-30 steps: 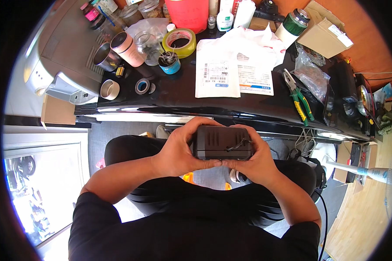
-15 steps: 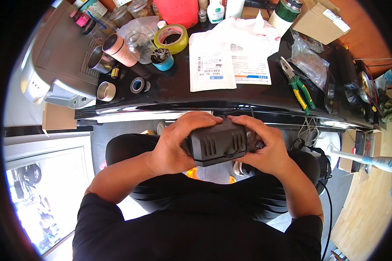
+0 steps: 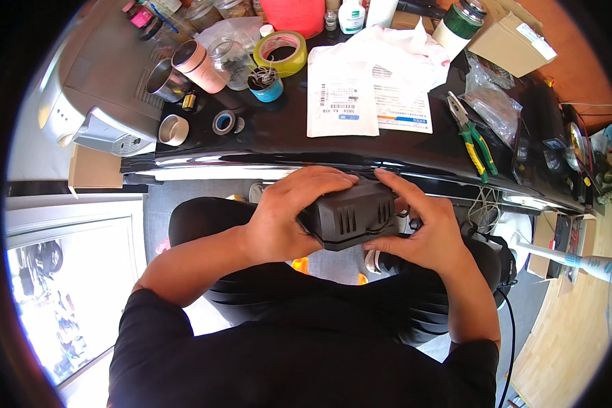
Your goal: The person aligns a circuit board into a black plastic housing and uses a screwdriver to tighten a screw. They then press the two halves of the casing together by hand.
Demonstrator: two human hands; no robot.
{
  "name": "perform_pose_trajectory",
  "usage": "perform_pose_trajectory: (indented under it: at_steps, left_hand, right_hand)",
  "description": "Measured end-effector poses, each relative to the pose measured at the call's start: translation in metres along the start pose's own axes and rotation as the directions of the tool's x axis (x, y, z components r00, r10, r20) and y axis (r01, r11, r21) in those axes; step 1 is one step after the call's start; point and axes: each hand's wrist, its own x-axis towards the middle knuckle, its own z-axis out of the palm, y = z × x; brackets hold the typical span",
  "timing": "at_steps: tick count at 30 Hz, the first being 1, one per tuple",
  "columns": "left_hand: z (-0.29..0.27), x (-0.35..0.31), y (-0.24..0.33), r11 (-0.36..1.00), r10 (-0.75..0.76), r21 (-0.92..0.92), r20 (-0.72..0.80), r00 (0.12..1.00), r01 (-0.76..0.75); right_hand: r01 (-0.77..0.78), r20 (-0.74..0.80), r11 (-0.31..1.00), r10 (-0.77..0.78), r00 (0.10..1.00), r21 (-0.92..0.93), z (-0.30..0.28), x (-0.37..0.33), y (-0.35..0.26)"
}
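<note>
Fingers of left hand and right hand curved widely, holding the black box, probably for balance. The table's edge lay beyond.

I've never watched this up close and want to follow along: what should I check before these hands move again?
1. Left hand on the box: ok, wrapped around its left side.
2. Right hand on the box: ok, thumb and finger at its right side.
3. Grip firmness: cannot tell.
4. Box square to the desk edge: not ok, it sits askew.
5. Pliers apart from both hands: ok, on the desk.
</note>
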Motion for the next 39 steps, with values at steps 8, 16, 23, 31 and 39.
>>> perform_pose_trajectory:
  at_steps: [8,16,23,31,39]
  left_hand:
    - [0.001,0.0,0.001,0.999,-0.031,0.027,0.0,1.0,0.031]
    - [0.009,0.0,0.007,0.993,-0.112,0.034,0.032,0.993,0.111]
    - [0.012,-0.009,0.001,0.994,-0.106,0.033,0.038,0.994,0.105]
    - [0.005,-0.002,0.004,0.968,-0.238,-0.064,0.058,0.97,0.241]
    - [-0.001,0.0,0.003,0.909,-0.276,-0.279,0.152,0.949,0.31]
  right_hand:
    - [0.127,-0.098,0.913,-0.178,0.979,-0.388,-0.006,-0.003,-0.003]
    - [0.344,-0.041,0.908,-0.363,0.931,-0.239,0.015,0.006,-0.003]
    - [0.377,-0.063,0.906,-0.395,0.917,-0.195,0.021,0.009,0.0]
    - [0.314,0.011,0.939,-0.316,0.949,-0.143,0.005,0.019,-0.008]
    - [0.246,0.015,0.961,-0.246,0.969,-0.129,-0.005,0.014,-0.009]
